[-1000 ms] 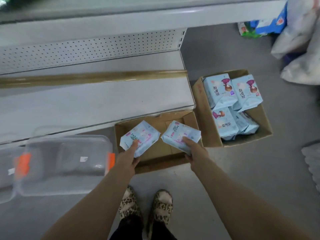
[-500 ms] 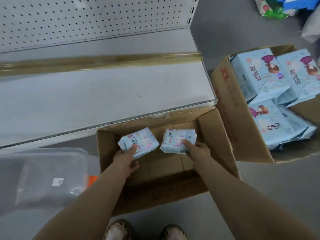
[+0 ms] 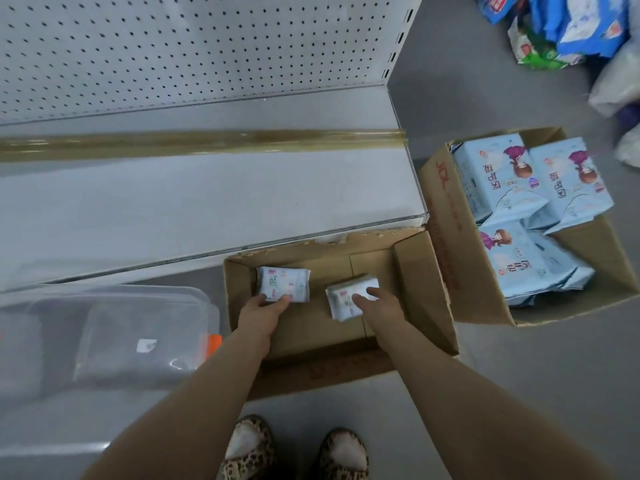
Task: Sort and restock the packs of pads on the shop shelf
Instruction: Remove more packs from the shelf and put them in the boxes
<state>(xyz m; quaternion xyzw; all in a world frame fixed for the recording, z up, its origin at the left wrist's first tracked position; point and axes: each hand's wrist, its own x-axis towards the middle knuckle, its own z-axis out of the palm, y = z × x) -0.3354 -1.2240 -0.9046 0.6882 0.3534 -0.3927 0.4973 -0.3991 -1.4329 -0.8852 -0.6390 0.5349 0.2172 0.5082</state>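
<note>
Holding one small pack per hand, both down inside the open box (image 3: 426, 289) at lower centre of frame; box sits on the floor (image 3: 519, 393) against the front edge of the shelf (image 3: 207, 202). Left hand (image 3: 263, 315) pinches the near edge of the left pack (image 3: 282, 284), thumb on top, fingertips curled at the edge, rest of the fingers hidden under it. Right hand (image 3: 379, 306) grips the right pack (image 3: 346, 299) from its right side, thumb and one finger lying across the top, other fingers out of sight. Packs are apart, left one flat and square to the box, right one skewed; can't tell whether either touches the box bottom. Second box (image 3: 446, 237) at right of frame, touching the first box's right wall, holds bigger packs (image 3: 498, 178), pale blue with a cartoon figure, some upright, some tipped over. Shelf has a yellowed strip (image 3: 207, 142) running across it and a perforated back panel (image 3: 173, 46) at upper left. Clear tub (image 3: 138, 334) with orange clips at lower left, just beside the open box. Heap of packets (image 3: 571, 26) on the floor at upper right. Leopard-print slippers (image 3: 249, 445) at bottom centre
</note>
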